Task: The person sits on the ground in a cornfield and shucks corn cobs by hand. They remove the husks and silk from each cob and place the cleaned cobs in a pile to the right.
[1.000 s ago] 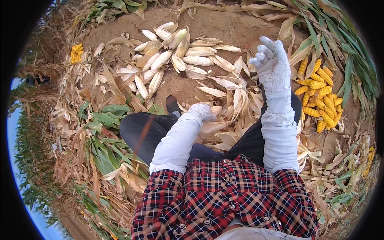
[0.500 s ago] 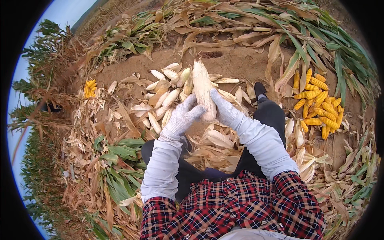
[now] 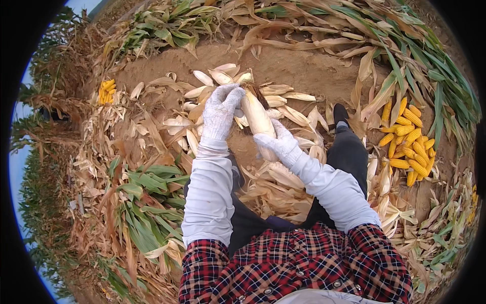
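Observation:
I hold a pale, husk-covered corn ear upright in front of me. My right hand, in a white work glove, grips its lower end. My left hand, gloved the same, pinches the husk near the ear's top left. Behind the ear lies a pile of unhusked ears on bare soil.
A heap of husked yellow cobs lies to my right; a smaller yellow heap at far left. Dry husks cover the ground around my dark-trousered legs. Cut green and dry corn stalks ring the bare patch.
My right hand came down from the raised position at right and took the ear's lower end. My left hand rose from my knee to the ear's top.

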A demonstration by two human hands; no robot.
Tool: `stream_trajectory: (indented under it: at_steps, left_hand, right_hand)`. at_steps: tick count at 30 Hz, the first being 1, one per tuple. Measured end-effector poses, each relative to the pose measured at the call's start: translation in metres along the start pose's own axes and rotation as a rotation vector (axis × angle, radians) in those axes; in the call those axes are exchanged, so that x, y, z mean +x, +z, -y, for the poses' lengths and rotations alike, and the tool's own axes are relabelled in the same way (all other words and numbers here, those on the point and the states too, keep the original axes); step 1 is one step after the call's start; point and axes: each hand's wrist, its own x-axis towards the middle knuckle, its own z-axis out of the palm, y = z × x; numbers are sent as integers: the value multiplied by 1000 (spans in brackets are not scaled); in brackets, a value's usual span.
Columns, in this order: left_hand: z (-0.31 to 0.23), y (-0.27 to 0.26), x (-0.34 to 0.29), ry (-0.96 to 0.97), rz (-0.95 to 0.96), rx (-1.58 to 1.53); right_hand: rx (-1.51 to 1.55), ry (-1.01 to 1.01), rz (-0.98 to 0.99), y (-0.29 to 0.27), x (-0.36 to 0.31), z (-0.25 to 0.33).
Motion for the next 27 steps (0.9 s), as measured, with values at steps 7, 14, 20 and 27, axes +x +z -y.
stream_trajectory:
  at_steps: [7, 14, 20, 27]
  left_hand:
    - [-5, -2, -5, -48, -70, 194]
    - [0, 5, -14, 244, 76, 507]
    - [-18, 5, -43, -20, 247, 93]
    - [6, 4, -27, 248, 94, -202]
  right_hand:
    - [-578, -211, -114, 6, -2, 3]
    - [-185, -139, -116, -10, -1, 4]
    - [181, 50, -5, -13, -25, 42]
    - [415, 170, 209, -17, -29, 47]
